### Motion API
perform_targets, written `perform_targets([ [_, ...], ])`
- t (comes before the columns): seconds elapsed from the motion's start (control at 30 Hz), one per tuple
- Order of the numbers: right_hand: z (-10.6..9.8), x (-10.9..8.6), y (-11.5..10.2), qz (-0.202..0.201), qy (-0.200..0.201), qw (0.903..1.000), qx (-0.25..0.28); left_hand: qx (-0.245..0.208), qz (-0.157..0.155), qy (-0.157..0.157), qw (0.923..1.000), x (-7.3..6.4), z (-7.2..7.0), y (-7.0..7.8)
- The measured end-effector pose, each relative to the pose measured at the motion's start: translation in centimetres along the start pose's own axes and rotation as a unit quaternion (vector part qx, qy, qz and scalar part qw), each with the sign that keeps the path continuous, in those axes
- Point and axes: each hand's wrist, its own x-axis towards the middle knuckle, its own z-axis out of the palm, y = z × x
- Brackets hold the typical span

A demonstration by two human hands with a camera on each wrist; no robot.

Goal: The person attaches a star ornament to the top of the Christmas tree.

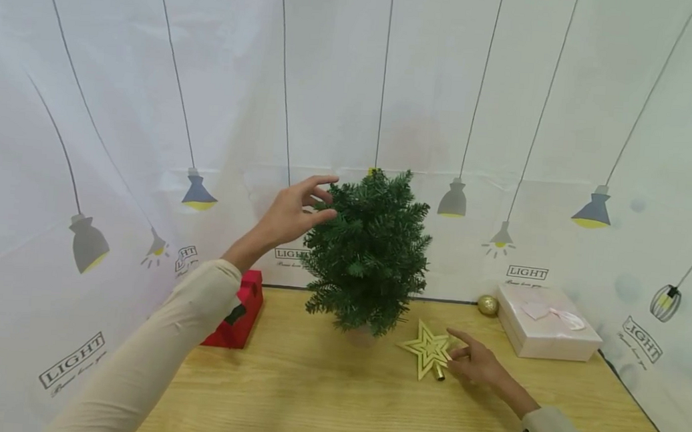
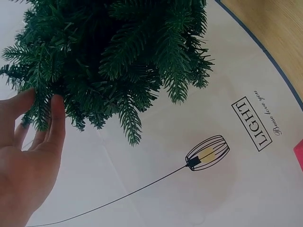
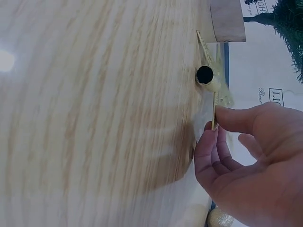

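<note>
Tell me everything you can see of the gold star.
The star is gold and glittery, looks like plastic, and has nested star outlines with cut-out gaps. A short gold tube at its base shows a dark, open end. The star sits low over the wooden table, right of the green tree in the head view; the right hand pinches its edge. Whether it touches the table is unclear.
</note>
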Motion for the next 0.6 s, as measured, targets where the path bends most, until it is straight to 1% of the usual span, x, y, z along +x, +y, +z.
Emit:
perform_targets([
  [0.1, -0.1, -0.3, 0.2, -0.019, -0.017, 0.9996, 0.009, -0.005, 0.001, 0.006, 1.0000, 0.0, 0.1, 0.0],
  [0.2, -0.1, -0.7, 0.1, -0.024, -0.037, 0.9984, 0.035, -0.009, 0.000, 0.008, 0.9999, -0.1, 0.2, -0.1],
  [0.3, -0.2, -0.9, -0.1, -0.034, -0.048, 0.9974, 0.041, -0.010, 0.000, 0.010, 0.9999, 0.0, 0.3, -0.2],
  [0.37, -0.3, -1.0, -0.1, -0.046, -0.048, 0.9974, 0.030, -0.008, 0.001, 0.011, 0.9999, 0.0, 0.3, -0.1],
  [0.5, -0.4, -1.0, 0.0, -0.074, -0.032, 0.9968, 0.001, -0.001, 0.004, 0.014, 0.9999, 0.0, 0.3, -0.1],
  [0.6, -0.4, -1.1, 0.1, -0.076, -0.019, 0.9969, -0.003, 0.002, 0.006, 0.014, 0.9999, 0.0, 0.4, -0.1],
])
